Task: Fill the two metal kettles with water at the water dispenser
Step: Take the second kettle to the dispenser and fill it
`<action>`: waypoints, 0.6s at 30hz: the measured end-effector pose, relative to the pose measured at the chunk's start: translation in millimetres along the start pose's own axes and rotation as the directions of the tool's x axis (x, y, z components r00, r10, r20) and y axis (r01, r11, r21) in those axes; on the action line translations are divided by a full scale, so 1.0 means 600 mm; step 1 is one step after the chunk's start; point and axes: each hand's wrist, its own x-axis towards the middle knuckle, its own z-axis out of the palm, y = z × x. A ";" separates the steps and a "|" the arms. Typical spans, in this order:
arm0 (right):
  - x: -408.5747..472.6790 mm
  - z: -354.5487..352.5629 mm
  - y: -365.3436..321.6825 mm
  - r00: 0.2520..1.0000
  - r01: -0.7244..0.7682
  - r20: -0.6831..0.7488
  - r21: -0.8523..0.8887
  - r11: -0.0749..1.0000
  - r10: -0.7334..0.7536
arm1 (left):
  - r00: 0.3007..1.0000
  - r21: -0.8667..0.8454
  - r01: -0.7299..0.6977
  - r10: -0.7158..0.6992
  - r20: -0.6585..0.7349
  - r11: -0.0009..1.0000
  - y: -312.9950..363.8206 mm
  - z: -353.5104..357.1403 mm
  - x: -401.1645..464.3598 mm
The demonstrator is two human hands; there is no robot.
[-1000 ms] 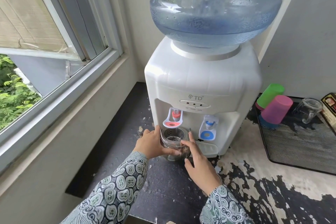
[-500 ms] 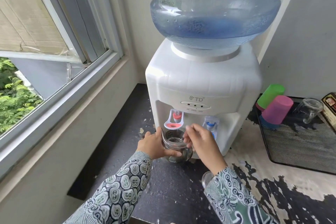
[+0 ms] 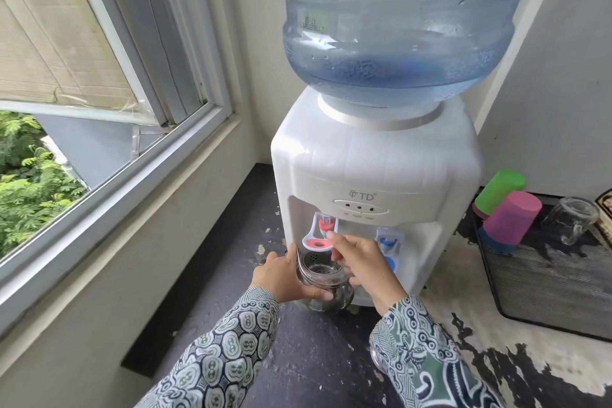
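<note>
A white water dispenser [image 3: 381,169] with a large blue bottle [image 3: 397,26] stands on a dark worn counter. One shiny metal kettle [image 3: 332,300], lid off, sits under the red tap [image 3: 319,235]. My left hand [image 3: 284,278] wraps around the kettle's left side and holds it. My right hand [image 3: 361,262] reaches over the kettle's mouth, its fingertips pinching the red tap's white lever. I cannot see water flowing. No second kettle is in view.
The blue tap [image 3: 389,242] is just right of my right hand. A black mesh tray [image 3: 546,285] at the right carries a green cup [image 3: 500,189], a pink cup [image 3: 511,217] and a glass mug [image 3: 573,220]. A window [image 3: 99,109] and wall close off the left. A round shiny object [image 3: 376,358] peeks from under my right sleeve.
My right hand has lifted from the kettle's right side up to the red tap's lever. My left hand has stayed on the kettle, which has not moved.
</note>
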 end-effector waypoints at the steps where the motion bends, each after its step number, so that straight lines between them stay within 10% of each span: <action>1: 0.000 0.000 0.001 1.000 -0.023 0.018 0.035 0.999 0.022 | 1.000 0.001 -0.003 0.003 0.001 1.000 -0.001 0.001 0.001; 10: -0.003 0.007 0.013 0.998 -0.057 0.016 0.105 0.993 0.055 | 1.000 0.008 -0.019 0.019 0.002 1.000 -0.007 0.006 0.008; 18: 0.002 0.015 0.054 0.992 0.088 -0.074 -0.195 0.977 -0.104 | 1.000 0.006 -0.005 0.005 -0.020 1.000 -0.008 0.009 0.009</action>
